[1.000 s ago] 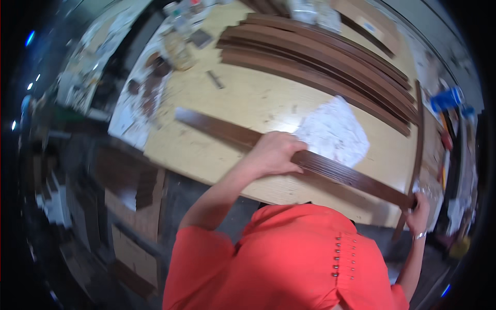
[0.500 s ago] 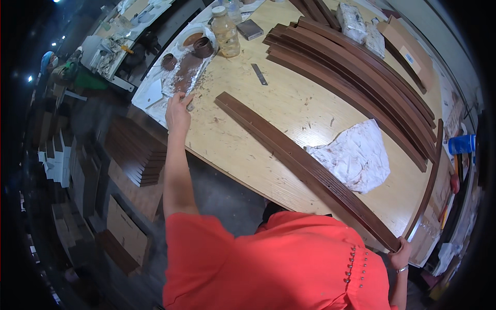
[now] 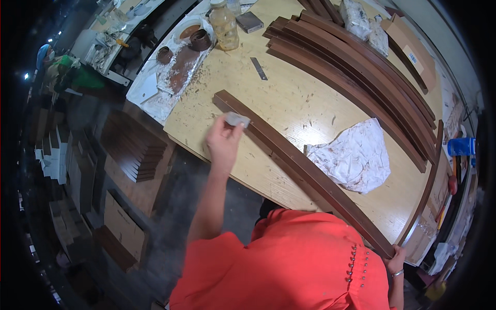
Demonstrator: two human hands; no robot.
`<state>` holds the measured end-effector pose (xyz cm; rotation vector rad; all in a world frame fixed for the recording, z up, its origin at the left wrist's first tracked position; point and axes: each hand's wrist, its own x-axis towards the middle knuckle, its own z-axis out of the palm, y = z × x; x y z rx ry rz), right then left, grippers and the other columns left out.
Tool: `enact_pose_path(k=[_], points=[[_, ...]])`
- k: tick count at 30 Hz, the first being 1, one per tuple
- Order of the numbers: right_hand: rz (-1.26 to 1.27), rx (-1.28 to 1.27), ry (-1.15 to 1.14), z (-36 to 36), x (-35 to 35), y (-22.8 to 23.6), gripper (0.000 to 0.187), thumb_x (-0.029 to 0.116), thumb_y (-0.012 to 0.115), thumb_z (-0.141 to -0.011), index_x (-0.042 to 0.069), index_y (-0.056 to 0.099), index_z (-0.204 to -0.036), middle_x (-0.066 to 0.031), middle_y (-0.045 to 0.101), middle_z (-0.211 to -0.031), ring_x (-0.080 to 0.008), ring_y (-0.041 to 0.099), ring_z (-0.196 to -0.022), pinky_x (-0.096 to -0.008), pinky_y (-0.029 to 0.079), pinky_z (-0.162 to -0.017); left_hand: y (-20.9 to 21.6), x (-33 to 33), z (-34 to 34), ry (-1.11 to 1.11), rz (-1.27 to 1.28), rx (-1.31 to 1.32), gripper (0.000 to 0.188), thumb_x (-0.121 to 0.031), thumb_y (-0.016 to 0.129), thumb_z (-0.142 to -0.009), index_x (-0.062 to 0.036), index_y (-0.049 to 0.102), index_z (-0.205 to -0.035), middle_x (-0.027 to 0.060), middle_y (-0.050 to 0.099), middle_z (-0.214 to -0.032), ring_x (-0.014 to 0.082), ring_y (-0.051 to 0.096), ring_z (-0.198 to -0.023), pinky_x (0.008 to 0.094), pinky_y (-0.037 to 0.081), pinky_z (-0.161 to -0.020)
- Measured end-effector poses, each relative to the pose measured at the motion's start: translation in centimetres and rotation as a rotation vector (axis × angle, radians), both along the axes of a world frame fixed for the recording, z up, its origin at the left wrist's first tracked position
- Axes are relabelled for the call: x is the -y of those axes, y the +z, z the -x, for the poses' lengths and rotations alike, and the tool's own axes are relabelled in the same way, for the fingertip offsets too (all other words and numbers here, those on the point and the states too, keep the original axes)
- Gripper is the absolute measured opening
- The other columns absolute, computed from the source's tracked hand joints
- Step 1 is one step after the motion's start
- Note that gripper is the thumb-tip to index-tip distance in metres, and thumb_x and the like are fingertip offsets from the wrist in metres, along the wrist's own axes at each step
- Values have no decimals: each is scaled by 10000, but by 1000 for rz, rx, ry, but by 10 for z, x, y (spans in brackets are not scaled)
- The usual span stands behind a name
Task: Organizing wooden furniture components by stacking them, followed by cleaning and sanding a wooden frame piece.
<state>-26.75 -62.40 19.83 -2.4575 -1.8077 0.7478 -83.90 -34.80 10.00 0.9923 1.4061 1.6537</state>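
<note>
A long brown wooden strip [image 3: 289, 155] lies diagonally across the table, a smooth face showing. My right hand [image 3: 397, 259] is closed around its near right end. Over the strip's far left part is my left hand [image 3: 225, 142], fingers pinching a small, flat greyish piece [image 3: 237, 120]. That piece is at the strip's edge; whether it is a scraper or a pad I cannot make out. A crumpled white cloth [image 3: 356, 157] with brown smears lies against the strip's right side.
Several curved brown strips [image 3: 351, 77] are stacked at the back right. Brown-smeared foil [image 3: 178, 77] with small pots [image 3: 200, 40], a glass jar [image 3: 223, 28], a grey block [image 3: 249, 22] and a metal ruler [image 3: 259, 68] are at the far left. Dark boards [image 3: 132, 147] are stacked beyond the table edge.
My left hand has moved right and nearer, from beside the foil to the strip. The strip has rolled: its grooved face showed before, a smooth one shows now. My right hand stays at its end.
</note>
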Motion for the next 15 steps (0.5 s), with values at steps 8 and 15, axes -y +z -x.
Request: enact_pose_path(k=[8, 15], points=[[-11, -78, -48, -12, 8, -17, 236, 90, 672, -490, 13, 468, -580, -66, 399, -501, -123, 400, -483, -299, 348, -462, 2, -39, 48, 207, 113, -652, 191, -30, 680, -807, 25, 614, -977, 141, 682, -868, 221, 687, -776, 317, 541, -692], [36, -27, -28, 4, -4, -8, 239, 94, 676, -495, 14, 467, -577, -73, 389, -491, -121, 401, -477, -304, 357, -461, 2, -21, 12, 115, 74, -634, 148, -41, 664, -817, 27, 616, -939, 138, 692, -814, 219, 691, -748, 313, 523, -679]])
